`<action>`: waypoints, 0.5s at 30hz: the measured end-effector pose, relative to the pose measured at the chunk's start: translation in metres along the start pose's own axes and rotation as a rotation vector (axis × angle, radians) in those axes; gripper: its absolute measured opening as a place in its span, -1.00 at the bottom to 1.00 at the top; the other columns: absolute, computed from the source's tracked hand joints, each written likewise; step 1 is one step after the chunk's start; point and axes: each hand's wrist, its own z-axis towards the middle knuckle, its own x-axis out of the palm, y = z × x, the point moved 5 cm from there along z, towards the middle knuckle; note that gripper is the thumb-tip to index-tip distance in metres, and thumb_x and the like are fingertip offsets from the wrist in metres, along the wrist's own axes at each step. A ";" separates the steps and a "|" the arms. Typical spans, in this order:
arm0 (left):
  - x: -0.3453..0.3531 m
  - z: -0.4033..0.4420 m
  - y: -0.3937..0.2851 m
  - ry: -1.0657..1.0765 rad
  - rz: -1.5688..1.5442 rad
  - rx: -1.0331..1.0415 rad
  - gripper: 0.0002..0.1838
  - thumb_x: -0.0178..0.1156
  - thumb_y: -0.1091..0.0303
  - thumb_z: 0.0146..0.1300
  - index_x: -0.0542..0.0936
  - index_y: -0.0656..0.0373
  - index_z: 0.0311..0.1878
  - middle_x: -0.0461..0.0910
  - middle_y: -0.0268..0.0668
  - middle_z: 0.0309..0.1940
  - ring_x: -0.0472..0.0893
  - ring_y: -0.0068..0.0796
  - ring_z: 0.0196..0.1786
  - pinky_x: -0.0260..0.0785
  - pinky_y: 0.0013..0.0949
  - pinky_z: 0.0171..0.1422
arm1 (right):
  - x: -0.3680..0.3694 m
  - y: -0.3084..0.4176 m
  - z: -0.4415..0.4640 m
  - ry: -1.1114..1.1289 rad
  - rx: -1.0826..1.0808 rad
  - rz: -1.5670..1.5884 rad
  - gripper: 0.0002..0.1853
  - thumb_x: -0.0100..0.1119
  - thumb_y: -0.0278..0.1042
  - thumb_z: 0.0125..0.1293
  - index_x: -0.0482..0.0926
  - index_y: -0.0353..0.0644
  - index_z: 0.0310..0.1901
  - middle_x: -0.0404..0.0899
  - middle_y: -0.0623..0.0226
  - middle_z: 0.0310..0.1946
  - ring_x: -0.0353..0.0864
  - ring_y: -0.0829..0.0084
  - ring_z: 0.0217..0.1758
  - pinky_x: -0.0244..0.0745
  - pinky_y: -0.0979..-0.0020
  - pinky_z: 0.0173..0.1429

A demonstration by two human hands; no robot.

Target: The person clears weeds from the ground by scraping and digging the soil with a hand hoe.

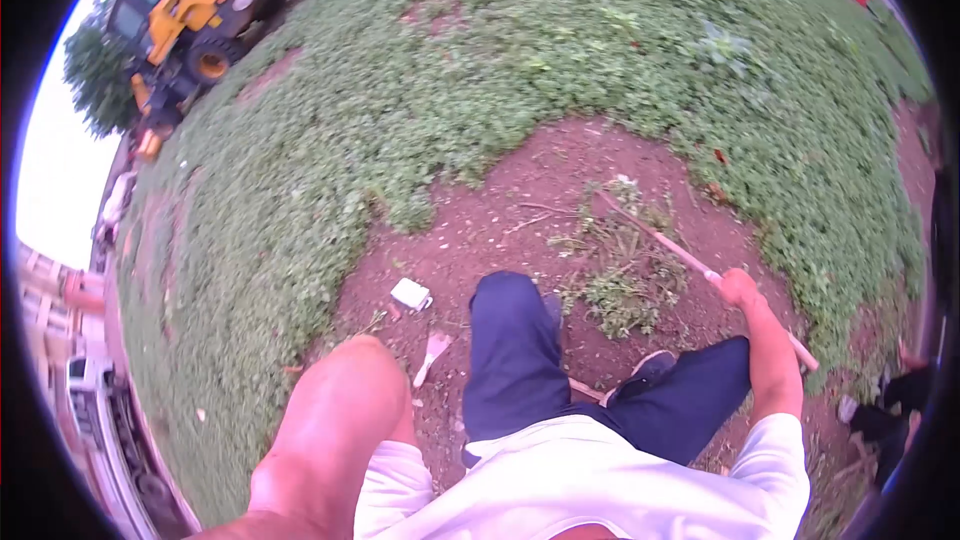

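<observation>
My right hand (738,287) is closed around a long wooden stick (678,252). One end of the stick slants down to a heap of pulled weeds (625,295) on the bare soil; the other passes under my forearm to the right. Whether a tool head sits at the far end, I cannot tell. My left arm (335,415) is bent up close to the camera, and its hand is out of view. Left of my dark trouser leg lie a small white box-like object (411,294) and a pale, flat piece with a narrow handle (433,355).
Low green plants (400,110) ring the patch of reddish soil (470,240). A yellow loader-type machine (190,15) stands at the upper left, and a white vehicle (105,420) at the lower left. Another person (890,415) in dark clothes is at the right edge.
</observation>
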 end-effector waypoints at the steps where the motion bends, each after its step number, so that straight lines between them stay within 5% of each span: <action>1: -0.004 0.012 -0.017 0.033 0.070 0.042 -0.72 0.02 0.25 0.56 0.68 0.14 -0.01 0.55 -0.38 -0.39 0.55 -0.53 -0.41 0.38 -0.48 -0.31 | 0.010 -0.006 0.012 -0.144 -0.088 -0.006 -0.12 -0.03 0.51 0.37 0.71 -0.42 -0.35 0.67 -0.26 -0.34 0.67 -0.22 -0.19 0.50 -0.04 -0.02; 2: -0.008 0.024 -0.032 0.069 0.141 0.084 -0.73 0.02 0.25 0.56 0.68 0.14 -0.01 0.55 -0.39 -0.39 0.55 -0.54 -0.41 0.38 -0.48 -0.31 | 0.013 -0.007 0.019 -0.112 -0.082 0.050 -0.16 0.02 0.43 0.40 0.68 -0.45 -0.37 0.64 -0.29 -0.40 0.65 -0.14 -0.28 0.46 -0.04 -0.08; 3: -0.011 0.033 -0.046 0.107 0.211 0.117 -0.73 0.02 0.24 0.56 0.68 0.14 -0.01 0.55 -0.39 -0.39 0.54 -0.54 -0.41 0.38 -0.49 -0.32 | 0.014 0.000 0.018 -0.110 -0.153 0.028 -0.12 -0.07 0.46 0.44 0.68 -0.46 -0.40 0.61 -0.36 -0.40 0.66 -0.30 -0.17 0.47 -0.12 -0.05; 4: -0.013 0.041 -0.058 0.142 0.284 0.144 -0.73 0.02 0.24 0.56 0.68 0.13 -0.01 0.55 -0.40 -0.39 0.54 -0.55 -0.41 0.38 -0.50 -0.32 | 0.030 -0.015 0.040 -0.152 -0.217 0.044 -0.11 -0.06 0.44 0.44 0.65 -0.48 -0.44 0.57 -0.34 -0.48 0.62 -0.33 -0.28 0.44 -0.13 -0.14; 6: -0.022 0.053 -0.083 0.210 0.446 0.180 -0.73 0.02 0.23 0.56 0.68 0.13 0.00 0.55 -0.41 -0.39 0.54 -0.57 -0.42 0.38 -0.51 -0.33 | 0.045 -0.031 0.062 -0.141 -0.212 0.104 -0.18 0.03 0.34 0.47 0.61 -0.53 -0.43 0.51 -0.28 -0.57 0.54 0.06 -0.48 0.33 -0.11 -0.25; 8: -0.029 0.059 -0.105 0.286 0.602 0.203 -0.73 0.02 0.23 0.56 0.68 0.12 0.00 0.56 -0.42 -0.39 0.54 -0.58 -0.42 0.38 -0.52 -0.34 | 0.050 -0.025 0.059 -0.078 -0.195 0.173 -0.18 0.05 0.34 0.48 0.53 -0.51 -0.47 0.42 0.12 -0.64 0.38 0.32 -0.47 0.31 0.00 -0.31; 10: -0.038 0.063 -0.124 0.323 0.734 0.203 -0.73 0.02 0.22 0.57 0.67 0.11 0.00 0.56 -0.43 -0.39 0.54 -0.59 -0.42 0.38 -0.54 -0.35 | 0.070 -0.056 0.097 -0.082 -0.156 0.229 -0.18 0.05 0.36 0.47 0.53 -0.47 -0.49 0.38 0.24 -0.64 0.36 0.34 -0.48 0.30 0.06 -0.34; 15: -0.042 0.071 -0.148 0.394 0.890 0.221 -0.73 0.03 0.21 0.57 0.67 0.10 0.00 0.56 -0.46 -0.39 0.53 -0.63 -0.43 0.39 -0.57 -0.36 | 0.045 -0.016 0.059 -0.093 -0.181 0.141 -0.16 0.06 0.37 0.46 0.57 -0.53 -0.44 0.47 0.17 -0.63 0.42 0.26 -0.50 0.32 0.06 -0.36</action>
